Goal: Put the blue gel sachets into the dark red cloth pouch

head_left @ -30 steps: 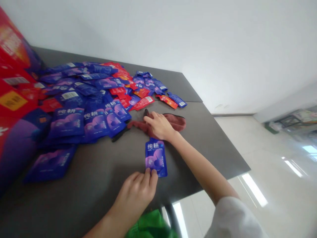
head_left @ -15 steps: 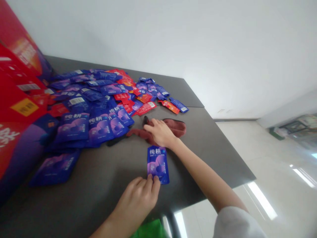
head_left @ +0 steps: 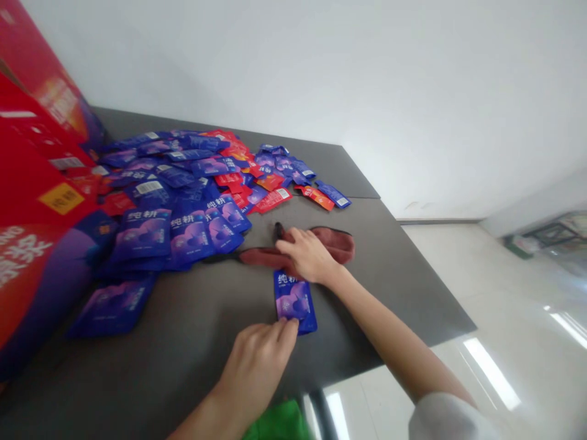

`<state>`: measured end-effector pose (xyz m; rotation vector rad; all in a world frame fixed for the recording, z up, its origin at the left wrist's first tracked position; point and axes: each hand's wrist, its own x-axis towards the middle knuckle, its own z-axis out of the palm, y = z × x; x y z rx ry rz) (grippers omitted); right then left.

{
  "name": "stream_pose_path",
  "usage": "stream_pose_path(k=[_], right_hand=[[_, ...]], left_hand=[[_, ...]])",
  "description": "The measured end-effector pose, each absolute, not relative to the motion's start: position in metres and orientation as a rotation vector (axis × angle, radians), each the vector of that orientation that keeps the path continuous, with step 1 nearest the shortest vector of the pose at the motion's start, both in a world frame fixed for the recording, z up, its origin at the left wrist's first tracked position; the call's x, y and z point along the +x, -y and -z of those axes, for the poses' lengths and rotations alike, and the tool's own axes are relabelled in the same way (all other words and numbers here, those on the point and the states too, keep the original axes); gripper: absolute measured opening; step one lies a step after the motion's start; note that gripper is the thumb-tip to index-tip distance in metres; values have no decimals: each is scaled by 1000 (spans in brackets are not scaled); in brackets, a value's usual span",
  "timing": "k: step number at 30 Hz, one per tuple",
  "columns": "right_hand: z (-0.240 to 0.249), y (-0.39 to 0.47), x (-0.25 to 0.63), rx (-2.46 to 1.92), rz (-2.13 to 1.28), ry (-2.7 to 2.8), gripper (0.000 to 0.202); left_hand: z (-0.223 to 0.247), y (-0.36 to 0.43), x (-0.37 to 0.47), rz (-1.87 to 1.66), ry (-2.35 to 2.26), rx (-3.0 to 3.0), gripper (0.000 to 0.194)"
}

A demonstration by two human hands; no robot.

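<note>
My left hand (head_left: 263, 354) is closed, its fingertips gripping the lower edge of a blue and purple pouch (head_left: 295, 302) on the grey table. My right hand (head_left: 309, 252) is closed on a reddish-brown cloth (head_left: 334, 242) with black edging, which lies just beyond the pouch. The cloth's left part reaches toward the pile and partly overlaps the pouch's top edge. Left of my hands, blue pouches (head_left: 190, 235) lie overlapping in a heap, and a single blue pouch (head_left: 114, 305) rests nearer to me.
A large red and purple box (head_left: 41, 214) stands at the left. Red pouches (head_left: 273, 200) are mixed into the heap at the back. The dark table (head_left: 403, 293) meets a white wall. Something green (head_left: 279, 421) shows below its front edge.
My right hand and the cloth have shifted slightly right and toward me, so the cloth now covers part of the pouch's printed top. The pouch's lower end looks slightly folded.
</note>
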<state>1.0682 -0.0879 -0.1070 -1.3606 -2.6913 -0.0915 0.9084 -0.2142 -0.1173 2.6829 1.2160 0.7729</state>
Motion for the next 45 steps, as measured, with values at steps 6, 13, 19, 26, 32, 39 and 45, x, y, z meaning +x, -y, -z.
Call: stream_pose_path(k=[6,13,19,26,32,39,45], right_hand=[[91,45,1110,-1677,219,2115,34],[86,76,1134,-1734,269,1859,32],[74,100,1119,-1508,128,1867,29],[37,155,1084,-1181,-106,2084,28],[84,166,1043,-1001,-53,2750,24],[99,81,1051,-1403,78,2609,30],[67,113,1055,-1228,60,2514,26]], left_hand=[[89,207,914,-916,-1342,1412,26],[109,234,858,-808,-1897,2010,30],[95,206,835,-557,-1227,3054,33],[114,176,841,-275,-968,3045,47],[112,208,856,-125,-1139,3119,44],[127,213,866,-482,-977,3291,40],[126,219,885,-476,-1306,3099,40]])
